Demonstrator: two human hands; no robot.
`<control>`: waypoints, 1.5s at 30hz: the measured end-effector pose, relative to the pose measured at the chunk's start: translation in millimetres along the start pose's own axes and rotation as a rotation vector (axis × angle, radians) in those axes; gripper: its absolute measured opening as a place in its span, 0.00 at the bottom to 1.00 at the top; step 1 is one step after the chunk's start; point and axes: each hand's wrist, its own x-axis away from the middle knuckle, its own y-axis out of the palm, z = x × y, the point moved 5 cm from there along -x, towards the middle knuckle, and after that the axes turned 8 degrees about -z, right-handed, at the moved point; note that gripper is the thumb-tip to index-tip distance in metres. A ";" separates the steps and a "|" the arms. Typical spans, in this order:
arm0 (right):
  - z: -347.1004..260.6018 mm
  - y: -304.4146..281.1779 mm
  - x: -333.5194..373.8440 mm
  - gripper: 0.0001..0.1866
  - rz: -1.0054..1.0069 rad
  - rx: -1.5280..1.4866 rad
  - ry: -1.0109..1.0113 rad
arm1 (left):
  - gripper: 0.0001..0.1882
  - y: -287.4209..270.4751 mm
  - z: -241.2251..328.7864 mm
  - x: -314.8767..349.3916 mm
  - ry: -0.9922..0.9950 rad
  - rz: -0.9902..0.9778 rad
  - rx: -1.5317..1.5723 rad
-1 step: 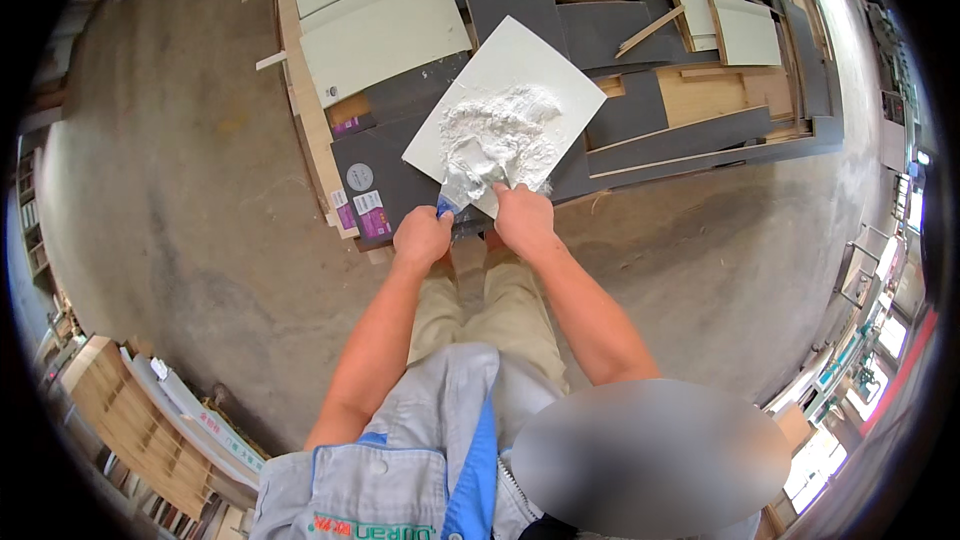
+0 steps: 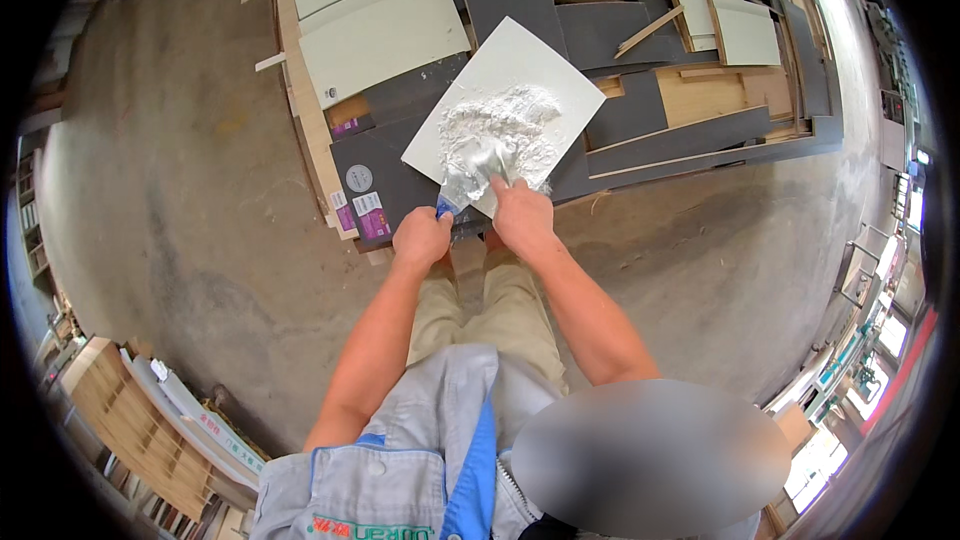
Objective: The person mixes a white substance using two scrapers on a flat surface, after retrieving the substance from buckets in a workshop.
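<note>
Wrapped round the blue handle of a putty knife [image 2: 457, 188], my left hand [image 2: 422, 236] is at the near left edge of a square white board [image 2: 514, 50]. The knife's blade points up toward a heap of white, lumpy putty-like material [image 2: 510, 112] on the board. My right hand [image 2: 525, 217] grips a second putty knife [image 2: 490, 157], its index finger stretched along the metal. That blade lies in the near part of the heap, close to the left knife. The handle in my right hand is hidden by the fingers.
The board rests cornerwise on a low stack of dark grey panels [image 2: 510, 0] and pale panels [image 2: 385, 35]. A loose wooden strip [image 2: 650, 32] lies on the stack at right. Concrete floor [image 2: 200, 160] surrounds it. Wooden boards [image 2: 135, 420] stand at lower left.
The blade in my right hand has tilted slightly and now catches more light at the near part of the heap. My left hand looks almost unmoved.
</note>
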 end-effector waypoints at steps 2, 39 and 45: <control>5.9 -0.6 6.5 0.23 0.078 -0.067 0.066 | 0.21 3.9 1.4 3.8 0.000 -0.014 -0.008; 58.4 35.3 -4.2 0.26 -0.064 -1.334 0.172 | 0.20 10.9 -11.3 -4.3 0.123 -0.031 0.117; 123.4 45.4 10.9 0.18 -0.231 -1.564 0.320 | 0.21 38.5 -18.8 -14.9 0.155 -0.073 0.254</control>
